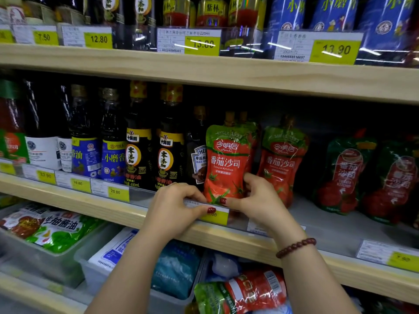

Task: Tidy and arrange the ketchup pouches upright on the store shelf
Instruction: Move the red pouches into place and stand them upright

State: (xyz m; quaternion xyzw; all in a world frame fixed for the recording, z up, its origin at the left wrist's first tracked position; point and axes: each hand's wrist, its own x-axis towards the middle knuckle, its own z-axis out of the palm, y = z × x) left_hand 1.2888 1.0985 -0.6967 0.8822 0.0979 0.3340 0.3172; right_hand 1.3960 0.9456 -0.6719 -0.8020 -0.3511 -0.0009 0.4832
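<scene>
A red and green ketchup pouch [227, 159] stands upright at the front of the middle shelf [335, 236]. My left hand [179, 207] grips its lower left corner and rests on the shelf's price rail. On the other side my right hand [260, 200] holds its lower right edge. A second, matching pouch [282, 159] stands just right of it, slightly behind. Two darker green and red ketchup pouches [347, 173] [394, 180] lean further right, set back on the shelf.
Dark sauce bottles [138, 141] line the shelf left of the pouches. Price tags [118, 192] run along the shelf edge. The upper shelf [204, 69] carries bottles and blue cartons. Below, bins [95, 257] hold sauce bags, and another ketchup pouch [244, 291] lies flat.
</scene>
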